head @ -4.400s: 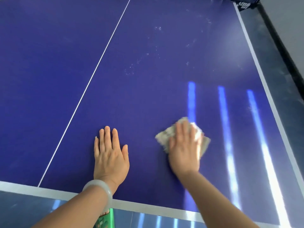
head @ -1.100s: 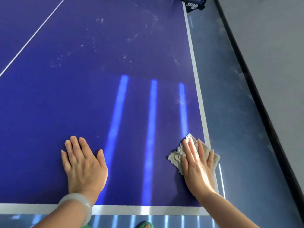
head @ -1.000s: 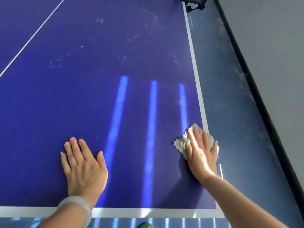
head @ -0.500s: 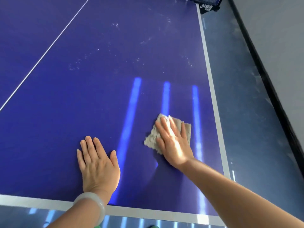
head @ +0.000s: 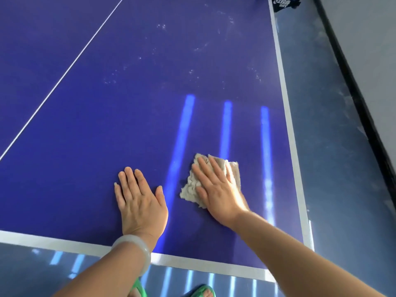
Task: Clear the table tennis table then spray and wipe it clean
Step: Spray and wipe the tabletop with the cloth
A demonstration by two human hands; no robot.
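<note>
Leftward from the table's right edge goes the cloth [head: 211, 181], pressed flat under the right hand [head: 216, 189], fingers straight, now close beside the left hand [head: 139, 200], which lies flat, fingers straight, on the blue table [head: 107, 125]. Three light streaks gleam on the surface; white specks dot the far part. Grey floor [head: 334, 146] runs along the right.
</note>
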